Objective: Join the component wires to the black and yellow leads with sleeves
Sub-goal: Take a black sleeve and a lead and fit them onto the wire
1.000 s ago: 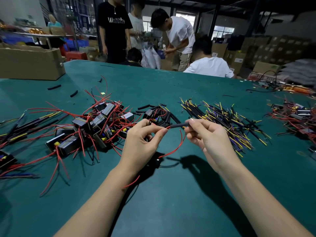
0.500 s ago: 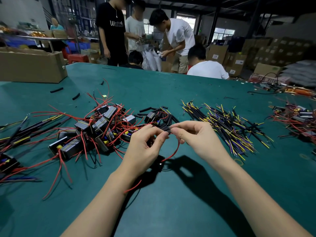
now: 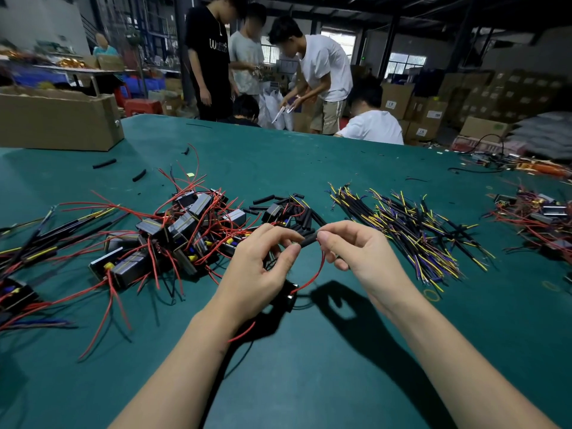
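Observation:
A short black sleeve (image 3: 309, 239) spans the gap between my two hands above the green table (image 3: 309, 366). My left hand (image 3: 260, 270) pinches its left end with thumb and forefinger. My right hand (image 3: 362, 255) pinches its right end. A red wire (image 3: 312, 275) loops down from the sleeve to a small black component (image 3: 286, 294) that hangs half hidden under my left hand. A pile of black and yellow leads (image 3: 408, 230) lies to the right. Loose sleeves (image 3: 301, 218) lie just beyond my fingers.
A heap of black components with red wires (image 3: 173, 236) covers the table's left middle. Joined black leads (image 3: 46, 239) lie at far left. More components (image 3: 538, 215) sit at right. A cardboard box (image 3: 58, 119) stands at back left. Several people stand beyond the far edge.
My hands first closed together around the sleeve, then drew slightly apart, so the sleeve shows between the fingertips again. The red wire's loop hangs lower under the right hand.

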A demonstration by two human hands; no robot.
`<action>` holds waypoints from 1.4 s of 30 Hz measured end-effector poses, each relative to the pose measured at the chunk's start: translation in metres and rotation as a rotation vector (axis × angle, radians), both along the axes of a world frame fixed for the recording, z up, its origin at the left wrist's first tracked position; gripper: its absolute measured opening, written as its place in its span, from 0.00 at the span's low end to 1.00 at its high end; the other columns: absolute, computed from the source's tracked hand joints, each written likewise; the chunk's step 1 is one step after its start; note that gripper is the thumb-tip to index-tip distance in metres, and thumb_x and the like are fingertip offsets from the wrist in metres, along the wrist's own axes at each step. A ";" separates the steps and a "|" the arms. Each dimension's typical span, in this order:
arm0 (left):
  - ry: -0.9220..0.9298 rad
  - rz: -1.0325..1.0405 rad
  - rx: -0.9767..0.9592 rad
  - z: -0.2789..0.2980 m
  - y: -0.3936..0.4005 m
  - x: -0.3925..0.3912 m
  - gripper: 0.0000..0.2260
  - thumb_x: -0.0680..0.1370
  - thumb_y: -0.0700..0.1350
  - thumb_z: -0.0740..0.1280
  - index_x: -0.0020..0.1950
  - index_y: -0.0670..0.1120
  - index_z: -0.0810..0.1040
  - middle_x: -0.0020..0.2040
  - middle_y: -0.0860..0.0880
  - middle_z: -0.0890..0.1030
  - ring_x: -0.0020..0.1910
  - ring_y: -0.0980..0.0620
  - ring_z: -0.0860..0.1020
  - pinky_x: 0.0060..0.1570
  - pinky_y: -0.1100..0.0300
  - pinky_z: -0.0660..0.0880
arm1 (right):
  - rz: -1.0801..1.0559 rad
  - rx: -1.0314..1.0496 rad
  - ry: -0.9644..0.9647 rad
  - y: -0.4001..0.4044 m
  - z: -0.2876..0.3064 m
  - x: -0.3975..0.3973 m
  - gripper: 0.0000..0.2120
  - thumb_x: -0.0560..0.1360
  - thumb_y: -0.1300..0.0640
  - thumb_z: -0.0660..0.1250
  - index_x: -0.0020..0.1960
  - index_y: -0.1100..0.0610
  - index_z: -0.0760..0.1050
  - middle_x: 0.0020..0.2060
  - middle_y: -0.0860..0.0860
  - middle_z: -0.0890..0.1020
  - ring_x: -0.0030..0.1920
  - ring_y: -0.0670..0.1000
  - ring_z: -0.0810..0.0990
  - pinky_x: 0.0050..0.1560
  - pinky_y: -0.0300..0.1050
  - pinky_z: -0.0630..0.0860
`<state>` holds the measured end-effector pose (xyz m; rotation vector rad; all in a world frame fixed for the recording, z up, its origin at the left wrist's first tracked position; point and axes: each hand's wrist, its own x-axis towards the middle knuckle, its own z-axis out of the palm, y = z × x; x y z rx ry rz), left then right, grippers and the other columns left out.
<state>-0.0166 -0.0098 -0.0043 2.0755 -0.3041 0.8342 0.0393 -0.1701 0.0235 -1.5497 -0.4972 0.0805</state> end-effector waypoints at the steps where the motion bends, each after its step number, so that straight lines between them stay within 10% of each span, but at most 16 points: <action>1: -0.006 0.009 -0.002 0.000 0.001 0.000 0.04 0.76 0.44 0.66 0.48 0.46 0.80 0.43 0.52 0.78 0.42 0.53 0.76 0.46 0.65 0.70 | -0.031 0.000 0.001 -0.001 -0.001 0.001 0.06 0.75 0.63 0.68 0.40 0.55 0.79 0.28 0.49 0.78 0.29 0.45 0.72 0.27 0.32 0.64; 30: 0.066 0.119 -0.024 -0.004 0.008 0.003 0.03 0.71 0.41 0.75 0.39 0.42 0.84 0.43 0.47 0.78 0.46 0.53 0.77 0.50 0.72 0.67 | -0.059 -0.054 -0.010 -0.005 -0.009 0.007 0.06 0.74 0.61 0.70 0.39 0.56 0.82 0.29 0.48 0.81 0.29 0.42 0.73 0.29 0.29 0.67; 37: 0.090 0.019 0.030 -0.003 0.011 0.002 0.03 0.71 0.39 0.75 0.40 0.42 0.81 0.42 0.49 0.78 0.45 0.53 0.78 0.50 0.61 0.72 | -0.120 -0.038 0.001 -0.013 -0.011 0.008 0.07 0.74 0.62 0.69 0.38 0.56 0.81 0.30 0.49 0.82 0.31 0.43 0.73 0.29 0.31 0.66; 42: 0.131 -0.023 -0.398 0.002 0.000 0.006 0.18 0.73 0.40 0.73 0.54 0.51 0.66 0.44 0.50 0.83 0.43 0.53 0.81 0.50 0.61 0.76 | -0.068 -0.042 -0.050 -0.011 -0.011 0.003 0.07 0.75 0.61 0.69 0.38 0.56 0.80 0.29 0.48 0.81 0.31 0.42 0.74 0.30 0.30 0.67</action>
